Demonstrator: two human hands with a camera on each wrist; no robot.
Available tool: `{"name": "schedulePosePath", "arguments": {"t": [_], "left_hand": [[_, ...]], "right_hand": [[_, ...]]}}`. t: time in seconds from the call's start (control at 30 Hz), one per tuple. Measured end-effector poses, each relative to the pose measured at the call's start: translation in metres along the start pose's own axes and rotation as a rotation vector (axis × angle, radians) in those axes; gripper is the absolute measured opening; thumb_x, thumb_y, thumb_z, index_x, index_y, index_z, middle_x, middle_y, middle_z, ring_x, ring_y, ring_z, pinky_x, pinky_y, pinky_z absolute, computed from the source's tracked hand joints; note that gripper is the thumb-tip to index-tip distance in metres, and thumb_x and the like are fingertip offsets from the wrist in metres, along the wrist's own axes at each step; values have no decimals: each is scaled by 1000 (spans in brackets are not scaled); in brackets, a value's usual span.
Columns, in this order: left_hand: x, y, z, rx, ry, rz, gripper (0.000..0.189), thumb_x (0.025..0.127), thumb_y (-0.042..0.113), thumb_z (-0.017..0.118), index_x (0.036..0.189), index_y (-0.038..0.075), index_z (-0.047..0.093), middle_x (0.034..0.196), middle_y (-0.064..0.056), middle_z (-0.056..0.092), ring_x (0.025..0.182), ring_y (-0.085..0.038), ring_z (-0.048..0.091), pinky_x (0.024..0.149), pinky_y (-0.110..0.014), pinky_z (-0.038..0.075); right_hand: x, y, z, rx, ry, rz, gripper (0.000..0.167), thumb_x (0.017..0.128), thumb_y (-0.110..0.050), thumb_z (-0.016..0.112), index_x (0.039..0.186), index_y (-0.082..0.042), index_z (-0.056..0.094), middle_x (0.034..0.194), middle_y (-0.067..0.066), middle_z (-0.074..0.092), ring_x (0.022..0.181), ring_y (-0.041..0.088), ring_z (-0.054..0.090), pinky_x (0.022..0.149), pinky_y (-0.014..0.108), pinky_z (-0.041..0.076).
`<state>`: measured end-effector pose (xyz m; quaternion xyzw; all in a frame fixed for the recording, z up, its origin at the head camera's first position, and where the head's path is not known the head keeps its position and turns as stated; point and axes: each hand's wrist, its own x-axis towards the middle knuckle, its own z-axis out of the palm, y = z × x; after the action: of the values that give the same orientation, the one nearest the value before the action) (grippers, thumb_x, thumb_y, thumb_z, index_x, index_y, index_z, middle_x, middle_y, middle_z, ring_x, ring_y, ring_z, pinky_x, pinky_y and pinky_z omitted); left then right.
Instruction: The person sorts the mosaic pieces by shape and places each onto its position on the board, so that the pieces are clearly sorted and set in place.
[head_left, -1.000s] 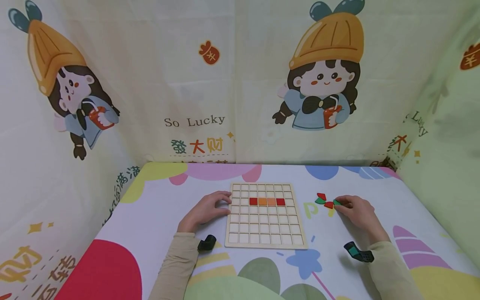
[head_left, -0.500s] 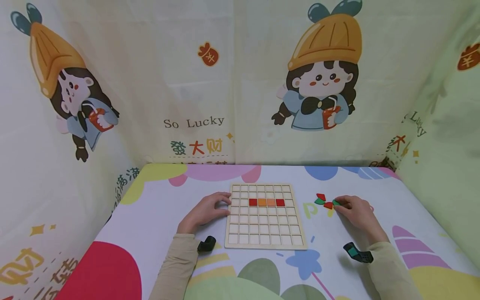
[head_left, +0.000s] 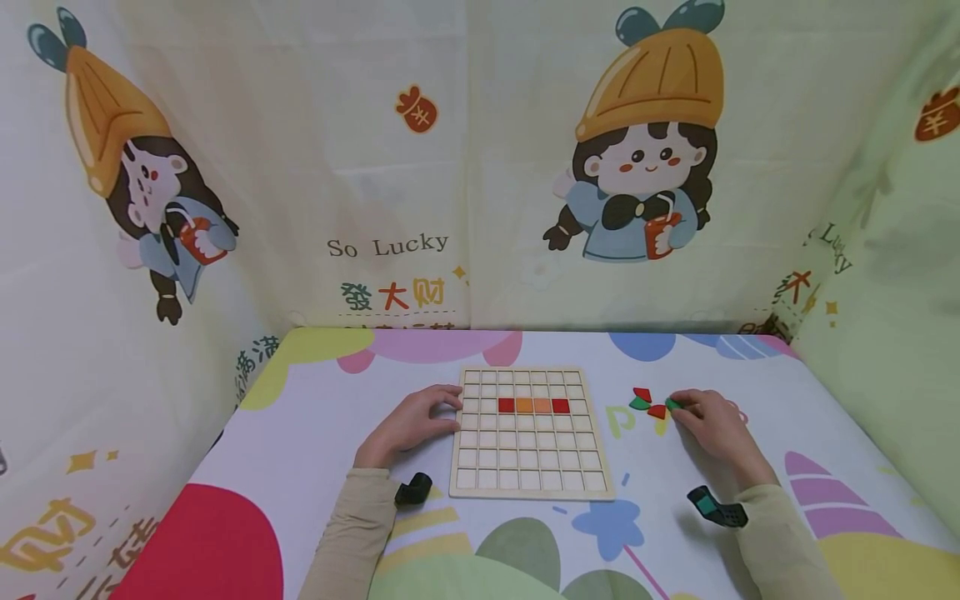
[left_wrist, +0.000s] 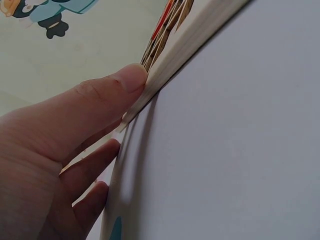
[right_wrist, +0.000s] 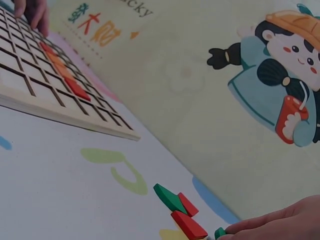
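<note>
Pinching a green block (head_left: 672, 403) in the right hand (head_left: 715, 423) slightly higher than before, now parted from the red block (head_left: 657, 412), between the right edges of grid board (head_left: 527, 459) and table (head_left: 750, 379). Resting unchanged with the left hand (head_left: 401, 425), fingers apart, at the board's left edge.

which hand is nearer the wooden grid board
Left. The left hand touches the left edge of the wooden grid board; the right hand is off beyond its right side, pinching a green piece.

The head view is bright, wrist views dimmer, shadows soft beside the hands (head_left: 408, 421) (head_left: 711, 423).
</note>
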<state>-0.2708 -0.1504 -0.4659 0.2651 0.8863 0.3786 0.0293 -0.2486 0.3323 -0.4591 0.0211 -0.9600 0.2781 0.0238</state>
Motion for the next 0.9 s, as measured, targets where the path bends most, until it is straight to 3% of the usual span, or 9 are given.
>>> {"name": "schedulePosePath", "arguments": {"t": [0.37,0.5,0.6,0.7,0.9], "left_hand": [[0,0,0,14,5,9,25,85,17,76,108,10,69,138,-6,56,133,-26,46,110,-44,37],[0,0,0,16,7,13,25,85,16,76,108,9,69,138,-7,56,133,-27,46,110,-44,37],[0,-1,0,18,3,2,25,85,18,76,108,10,69,138,-5,56,134,-25,45,111,-43,36],[0,-1,0,28,3,3,24,86,18,76,108,10,69,138,-5,56,134,-25,45,111,-43,36],[0,-1,0,21,2,-5,25,85,17,76,108,10,70,138,-5,56,134,-25,45,111,-43,36]], "right_hand": [[-5,-27,-4,54,56,-4,37,94,-18,66,125,1,61,122,26,54,107,42,55,89,59,48],[-6,-42,-3,83,109,-89,33,93,-14,67,122,1,63,118,23,57,104,40,59,88,53,52],[-7,-53,-1,108,143,-167,31,91,-9,69,119,2,65,113,21,57,97,36,65,80,39,57],[-8,-64,3,124,168,-229,29,88,-7,72,115,1,67,109,18,58,92,34,68,72,26,55],[-7,-86,14,139,142,-270,26,87,-9,74,111,-2,69,108,16,62,88,28,66,73,32,57]]}}
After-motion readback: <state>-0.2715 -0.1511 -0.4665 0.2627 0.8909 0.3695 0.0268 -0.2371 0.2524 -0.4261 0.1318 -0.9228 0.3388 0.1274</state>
